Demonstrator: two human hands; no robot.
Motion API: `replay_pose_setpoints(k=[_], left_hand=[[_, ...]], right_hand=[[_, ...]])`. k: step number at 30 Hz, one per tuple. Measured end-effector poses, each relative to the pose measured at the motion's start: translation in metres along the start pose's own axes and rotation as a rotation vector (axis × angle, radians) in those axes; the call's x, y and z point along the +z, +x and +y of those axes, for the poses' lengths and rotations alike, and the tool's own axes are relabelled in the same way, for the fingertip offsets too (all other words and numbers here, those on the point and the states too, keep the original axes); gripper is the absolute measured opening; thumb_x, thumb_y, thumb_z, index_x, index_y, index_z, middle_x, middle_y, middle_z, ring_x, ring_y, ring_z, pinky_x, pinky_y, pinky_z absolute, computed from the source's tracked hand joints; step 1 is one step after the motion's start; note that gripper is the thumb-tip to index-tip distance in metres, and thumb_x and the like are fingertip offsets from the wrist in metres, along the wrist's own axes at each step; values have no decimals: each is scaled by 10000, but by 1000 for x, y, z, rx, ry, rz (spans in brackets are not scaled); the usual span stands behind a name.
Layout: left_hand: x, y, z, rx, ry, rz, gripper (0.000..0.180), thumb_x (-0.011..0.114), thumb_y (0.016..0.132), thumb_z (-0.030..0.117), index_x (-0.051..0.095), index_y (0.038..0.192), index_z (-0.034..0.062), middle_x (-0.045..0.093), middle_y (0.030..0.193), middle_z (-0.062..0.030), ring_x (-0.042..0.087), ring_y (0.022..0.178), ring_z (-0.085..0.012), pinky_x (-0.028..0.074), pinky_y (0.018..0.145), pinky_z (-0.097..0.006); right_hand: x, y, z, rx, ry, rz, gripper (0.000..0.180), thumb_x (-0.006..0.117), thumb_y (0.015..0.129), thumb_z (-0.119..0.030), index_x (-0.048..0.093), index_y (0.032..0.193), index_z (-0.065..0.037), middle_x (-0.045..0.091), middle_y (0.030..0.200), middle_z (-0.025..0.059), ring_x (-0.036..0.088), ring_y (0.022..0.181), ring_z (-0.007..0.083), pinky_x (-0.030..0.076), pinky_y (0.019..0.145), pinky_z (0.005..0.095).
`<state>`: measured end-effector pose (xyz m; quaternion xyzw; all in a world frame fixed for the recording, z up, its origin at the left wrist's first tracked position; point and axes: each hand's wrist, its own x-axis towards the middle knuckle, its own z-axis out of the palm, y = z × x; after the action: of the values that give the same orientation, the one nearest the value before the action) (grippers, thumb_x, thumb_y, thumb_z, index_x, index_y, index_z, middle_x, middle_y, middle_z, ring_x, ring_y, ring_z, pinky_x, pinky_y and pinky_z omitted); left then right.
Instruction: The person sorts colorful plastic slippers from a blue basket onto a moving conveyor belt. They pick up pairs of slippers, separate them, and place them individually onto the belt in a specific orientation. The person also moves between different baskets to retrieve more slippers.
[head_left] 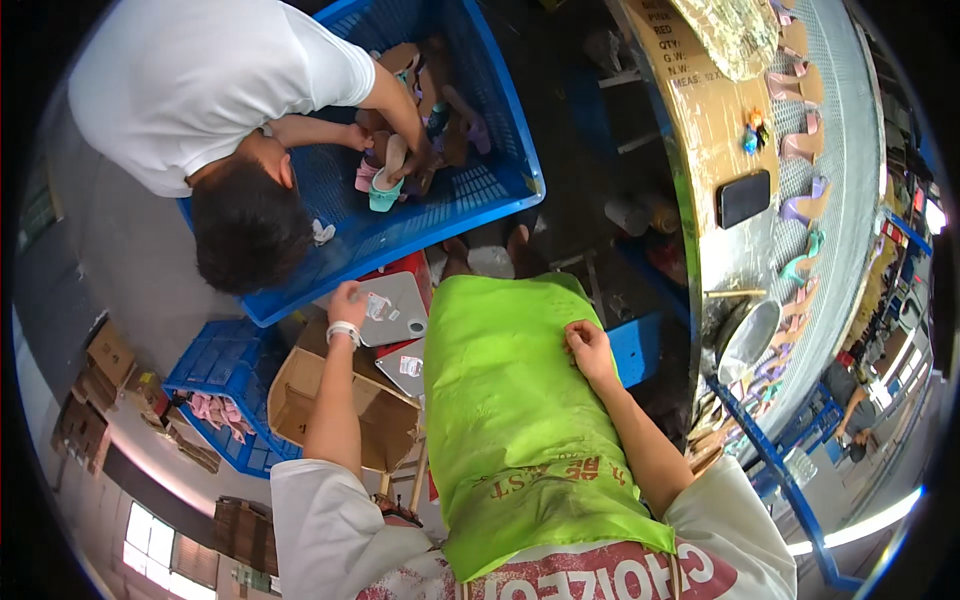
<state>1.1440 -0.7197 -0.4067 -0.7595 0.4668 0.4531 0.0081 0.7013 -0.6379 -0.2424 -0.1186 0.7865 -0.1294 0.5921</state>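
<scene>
My left hand (346, 304), with a white band at its wrist, is held beside the blue crate's near edge and the grey flat panel (394, 308). Its fingers are curled in, and whatever they may hold is hidden. On the lap of the bright green apron (520, 400) rests my right hand (588, 350), its fingers loosely closed with nothing seen in them. In the large blue crate (400, 232), a co-worker in a white shirt (220, 80) bends over and handles several heeled sandals (385, 190), some pink, some mint green.
At the right, a mesh conveyor (845, 150) carries a row of heeled sandals. Beside it, a cardboard-topped bench (720, 130) holds a black phone (744, 199) and a metal bowl (750, 340). An open carton (385, 425) and a smaller blue crate (215, 385) stand at left.
</scene>
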Motion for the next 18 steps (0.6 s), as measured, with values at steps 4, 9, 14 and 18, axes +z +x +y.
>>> replay_pose_setpoints(k=[4, 9, 14, 18], left_hand=[[30, -53, 30, -77, -239, -82, 245, 606, 748, 138, 605, 978, 54, 654, 857, -115, 628, 794, -209, 488, 735, -321], [68, -112, 78, -262, -441, -164, 254, 591, 763, 142, 593, 999, 47, 654, 829, -103, 624, 769, -189, 489, 691, -299], [125, -168, 85, -223, -482, -1, 239, 604, 751, 137, 604, 963, 27, 653, 829, -111, 625, 766, -189, 491, 701, -299], [140, -189, 87, -285, -574, 110, 215, 610, 750, 137, 613, 941, 39, 654, 846, -105, 626, 785, -193, 488, 719, -303]], right_hand=[[-14, 15, -3, -79, 36, -64, 122, 524, 847, -114, 576, 895, -15, 574, 688, 21, 527, 570, 79, 400, 435, 218], [-28, 31, -16, -120, -20, -116, 109, 519, 856, -124, 558, 908, -37, 595, 724, 34, 551, 589, 93, 407, 438, 224], [-39, 41, -27, -140, -39, -199, 97, 511, 860, -103, 550, 897, -21, 592, 716, 60, 541, 567, 103, 410, 443, 228], [-38, 53, -34, -191, -155, -285, 88, 509, 861, -93, 546, 889, -19, 587, 707, 78, 530, 538, 114, 404, 441, 233]])
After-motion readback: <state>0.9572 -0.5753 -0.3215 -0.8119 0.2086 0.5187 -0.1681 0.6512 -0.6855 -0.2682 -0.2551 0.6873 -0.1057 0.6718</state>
